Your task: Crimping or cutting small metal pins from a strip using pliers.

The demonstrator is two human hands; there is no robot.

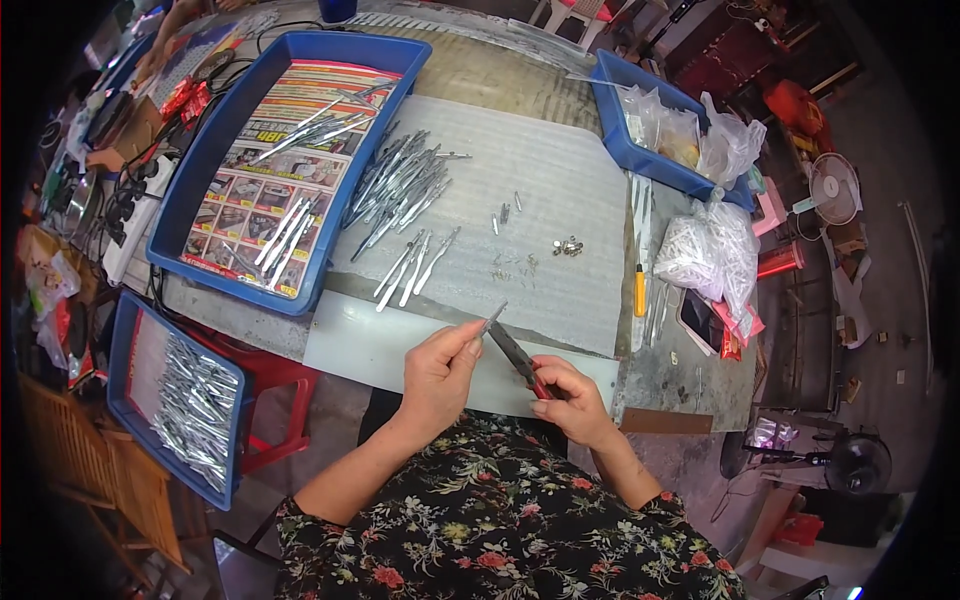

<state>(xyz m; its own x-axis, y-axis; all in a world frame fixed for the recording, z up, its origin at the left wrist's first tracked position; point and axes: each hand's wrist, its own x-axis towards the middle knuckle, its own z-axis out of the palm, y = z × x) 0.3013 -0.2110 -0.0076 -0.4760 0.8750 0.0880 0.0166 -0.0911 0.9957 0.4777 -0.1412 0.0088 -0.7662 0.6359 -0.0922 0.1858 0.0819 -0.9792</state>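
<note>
Between the thumb and fingers of my left hand [438, 372] is a slim silver metal piece [493, 317], its tip pointing up and away. My right hand [574, 402] is closed round the red handles of a pair of pliers [514, 352]. The dark jaws reach up to the piece; whether they grip it I cannot tell. Both hands are over a pale board [370, 345] at the table's near edge. Beyond them, several slim silver tools [418, 265] lie apart from a bigger heap of similar tools [405, 185] on a white foam sheet [540, 150].
Left of the sheet stands a blue tray [330, 262] lined with printed paper; a lower blue tray [238, 430] is full of silver tools. Small metal parts [568, 246] lie on the sheet. At right are a yellow-handled tool [640, 290], plastic bags [705, 250] and a blue bin [620, 150].
</note>
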